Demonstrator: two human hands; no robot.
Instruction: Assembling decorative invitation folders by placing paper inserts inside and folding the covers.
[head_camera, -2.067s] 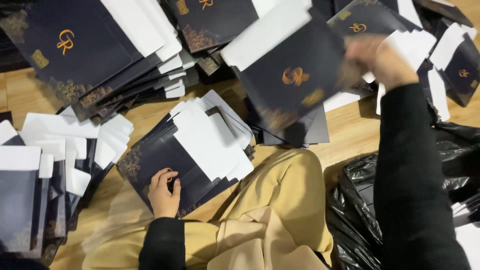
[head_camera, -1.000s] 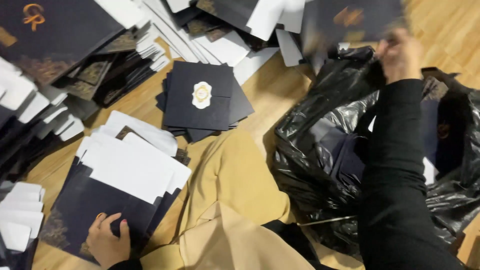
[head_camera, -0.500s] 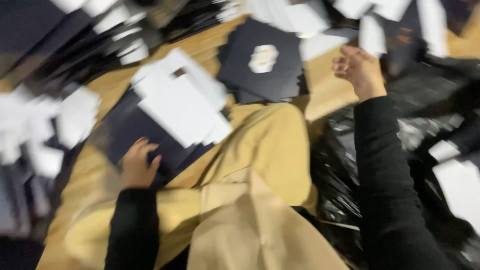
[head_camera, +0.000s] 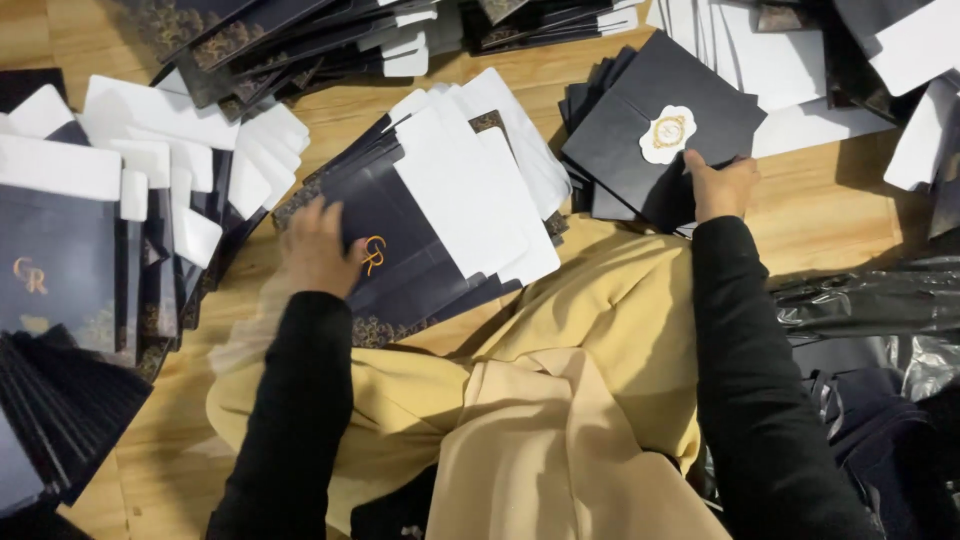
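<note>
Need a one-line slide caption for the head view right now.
Left hand rests on fanned dark folders; right hand grips a stack of dark envelopes on the wooden floor.

bare wooden floor (head_camera: 830, 215), card stacks (head_camera: 440, 200) crowding

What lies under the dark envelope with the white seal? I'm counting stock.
Under the sealed envelope edges of more dark envelopes fan out; their count is covered. The right hand grips its lower edge.

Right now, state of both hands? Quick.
Left hand: open, resting flat on the fanned stack of dark navy flat cartons with white flaps.
Right hand: gripping the edge of the dark square envelope with a white seal.
</note>
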